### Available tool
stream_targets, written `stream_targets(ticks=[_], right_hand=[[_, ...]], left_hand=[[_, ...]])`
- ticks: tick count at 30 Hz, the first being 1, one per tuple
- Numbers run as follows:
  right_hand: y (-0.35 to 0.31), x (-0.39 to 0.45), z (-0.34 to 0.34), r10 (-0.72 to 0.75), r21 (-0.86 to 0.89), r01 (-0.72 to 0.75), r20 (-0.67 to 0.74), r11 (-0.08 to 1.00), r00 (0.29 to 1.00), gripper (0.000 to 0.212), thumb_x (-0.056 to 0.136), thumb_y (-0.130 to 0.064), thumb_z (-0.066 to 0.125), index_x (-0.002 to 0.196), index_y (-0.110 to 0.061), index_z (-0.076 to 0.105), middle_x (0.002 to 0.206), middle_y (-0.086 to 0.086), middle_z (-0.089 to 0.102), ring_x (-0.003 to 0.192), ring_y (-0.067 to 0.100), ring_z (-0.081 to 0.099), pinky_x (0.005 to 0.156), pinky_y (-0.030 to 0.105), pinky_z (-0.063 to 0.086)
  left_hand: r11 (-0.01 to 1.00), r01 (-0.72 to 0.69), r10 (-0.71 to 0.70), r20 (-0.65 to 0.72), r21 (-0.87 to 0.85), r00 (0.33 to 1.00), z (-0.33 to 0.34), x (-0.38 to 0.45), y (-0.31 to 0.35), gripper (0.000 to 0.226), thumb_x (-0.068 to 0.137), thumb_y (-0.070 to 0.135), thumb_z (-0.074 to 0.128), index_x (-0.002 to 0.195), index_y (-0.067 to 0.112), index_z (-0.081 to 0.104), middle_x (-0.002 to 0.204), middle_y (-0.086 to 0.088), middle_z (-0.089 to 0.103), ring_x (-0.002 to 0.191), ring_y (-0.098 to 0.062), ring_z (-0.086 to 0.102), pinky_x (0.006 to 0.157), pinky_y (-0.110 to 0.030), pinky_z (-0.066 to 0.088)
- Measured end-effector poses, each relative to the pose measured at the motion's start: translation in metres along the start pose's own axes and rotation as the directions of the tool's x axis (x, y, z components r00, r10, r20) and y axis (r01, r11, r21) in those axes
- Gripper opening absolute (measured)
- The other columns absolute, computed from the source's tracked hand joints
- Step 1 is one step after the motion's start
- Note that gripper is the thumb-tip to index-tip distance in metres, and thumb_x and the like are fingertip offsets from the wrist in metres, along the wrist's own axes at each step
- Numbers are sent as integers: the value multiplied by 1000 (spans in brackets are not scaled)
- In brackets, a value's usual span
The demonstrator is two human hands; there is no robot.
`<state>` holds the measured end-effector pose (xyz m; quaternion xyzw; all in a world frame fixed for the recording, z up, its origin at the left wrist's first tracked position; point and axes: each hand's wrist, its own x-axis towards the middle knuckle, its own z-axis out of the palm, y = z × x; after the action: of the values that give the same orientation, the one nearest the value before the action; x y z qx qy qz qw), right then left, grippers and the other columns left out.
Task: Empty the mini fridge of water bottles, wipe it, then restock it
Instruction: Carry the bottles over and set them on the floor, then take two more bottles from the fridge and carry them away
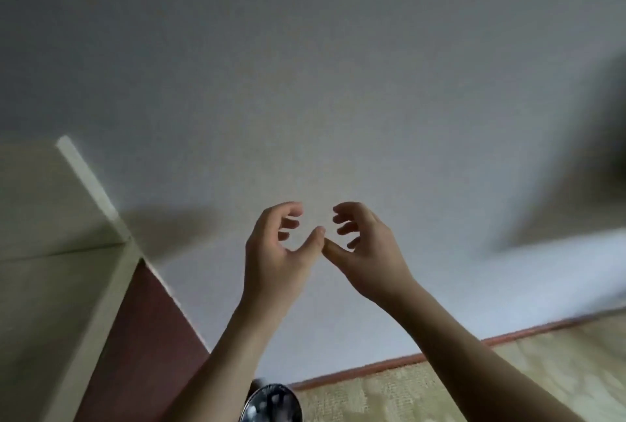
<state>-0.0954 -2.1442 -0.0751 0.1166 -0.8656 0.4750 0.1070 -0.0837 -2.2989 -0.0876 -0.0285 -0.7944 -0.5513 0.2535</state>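
My left hand (pixel 274 249) and my right hand (pixel 369 249) are raised side by side in front of a plain grey-white wall (pixel 338 83). Both have loosely curled, spread fingers and hold nothing. Their thumb tips nearly touch in the middle. No fridge and no whole water bottle is in the head view; a shiny rounded object (pixel 274 403), perhaps a bottle top, shows at the bottom edge between my forearms.
A cream cabinet or panel (pixel 50 252) with a pale edge stands at the left, with a dark red-brown surface (pixel 142 337) beside it. A patterned beige carpet (pixel 508 377) meets the wall along a reddish skirting strip (pixel 406 359). A dark blurred shape (pixel 609 117) is at the right.
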Motion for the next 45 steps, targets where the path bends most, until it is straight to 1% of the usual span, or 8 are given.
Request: stream_targets(ticks=[4, 9, 15, 19, 24, 32, 42, 45], right_hand=[[4, -35, -121, 63, -62, -82, -264, 995, 962, 53, 80, -48, 73, 126, -31, 52, 112, -19, 59, 99, -2, 59, 81, 31, 57], [29, -129, -279, 97, -156, -216, -549, 964, 830, 50, 81, -45, 77, 123, -32, 52, 110, -17, 59, 95, -2, 59, 70, 16, 52], [54, -313, -455, 147, -116, -426, -831, 897, 537, 43, 80, -31, 81, 115, -31, 55, 103, -13, 63, 93, 7, 64, 73, 26, 55], [60, -424, -535, 113, -118, -539, -920, 834, 376, 50, 78, -36, 81, 120, -25, 57, 106, -12, 62, 94, 6, 63, 72, 26, 56], [65, -505, -591, 40, -138, -641, -966, 755, 255, 59, 76, -47, 76, 126, -24, 55, 103, -20, 56, 92, 1, 61, 70, 22, 54], [123, -557, -682, 61, -75, -721, -985, 689, 161, 61, 79, -45, 78, 129, -22, 52, 110, -12, 59, 95, 2, 60, 76, 26, 57], [253, -507, -860, -1, -127, -745, -986, 655, 167, 60, 80, -39, 78, 129, -14, 54, 117, -4, 61, 96, 12, 61, 75, 23, 52], [281, -500, -920, -7, -113, -758, -990, 643, 142, 60, 80, -38, 79, 129, -15, 54, 120, -1, 63, 97, 13, 62, 79, 28, 55]], left_hand=[[985, -152, 164, 154, -84, 974, 69, -10, 80, 34, 80, 47, 73, 110, 43, 57, 108, 33, 58, 103, 8, 54, 73, -2, 46], [939, -258, 325, 348, -226, 879, 190, -65, 186, 42, 76, 58, 68, 113, 46, 52, 108, 35, 54, 104, 13, 50, 62, -3, 46], [819, -304, 560, 563, -487, 608, 333, -200, 330, 44, 77, 51, 71, 115, 37, 55, 110, 25, 57, 104, 4, 55, 80, -9, 49], [700, -330, 710, 566, -634, 418, 397, -300, 419, 48, 79, 36, 77, 122, 23, 59, 116, 9, 61, 106, -8, 57, 90, -25, 50], [663, -218, 743, 593, -716, 310, 450, -381, 484, 50, 79, 42, 74, 123, 23, 60, 115, 11, 59, 105, -2, 56, 88, -16, 46], [657, -140, 750, 624, -740, 219, 559, -433, 538, 66, 70, 66, 56, 126, 30, 58, 120, 19, 58, 104, 19, 48, 73, -2, 39], [660, -136, 749, 635, -739, 187, 785, -433, 601, 70, 72, 64, 61, 130, 25, 58, 128, 8, 60, 116, -8, 56, 94, -27, 48], [641, -146, 768, 624, -754, 146, 848, -434, 635, 70, 73, 62, 60, 131, 23, 57, 127, 9, 58, 114, -8, 54, 89, -22, 46]])
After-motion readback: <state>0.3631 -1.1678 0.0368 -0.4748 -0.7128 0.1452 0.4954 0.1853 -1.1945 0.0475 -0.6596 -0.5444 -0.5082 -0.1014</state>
